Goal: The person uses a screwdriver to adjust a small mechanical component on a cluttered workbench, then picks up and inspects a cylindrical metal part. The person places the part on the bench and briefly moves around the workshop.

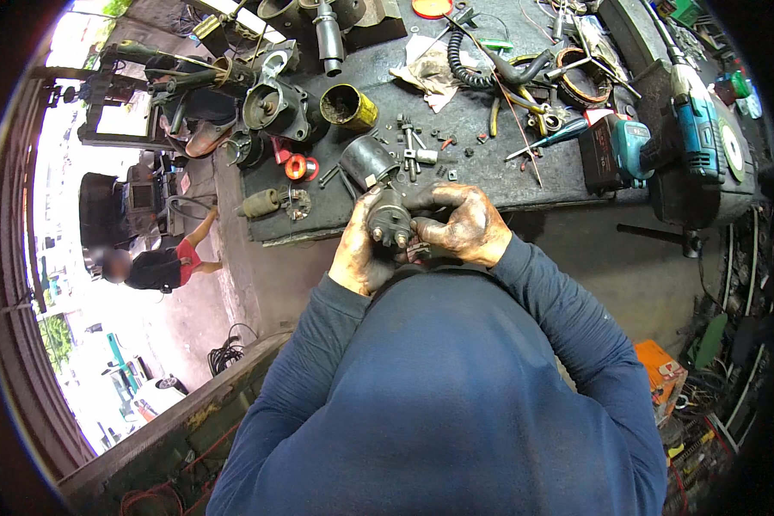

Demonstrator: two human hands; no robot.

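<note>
Just off the front edge of the workbench, my left hand (359, 250) is wrapped around a dark, cylindrical starter solenoid (390, 218). Its metal terminal studs point toward me. My right hand (468, 225) is closed, with curled index finger and thumb pressed to the solenoid's right side near the studs. Whether a small part sits between those fingertips is hidden. Both hands are smeared with black grease. Right behind the solenoid, a black cylindrical motor housing (368, 161) lies on the bench. Small bolts and fittings (416, 155) are scattered beyond it.
The dark workbench (490, 185) holds a yellow can (348, 108), a cast metal housing (275, 107), a red wire spool (297, 167) and a worn armature (262, 203). A teal cordless drill (697, 129) and a screwdriver (549, 138) lie right. Another person (159, 265) stands far left.
</note>
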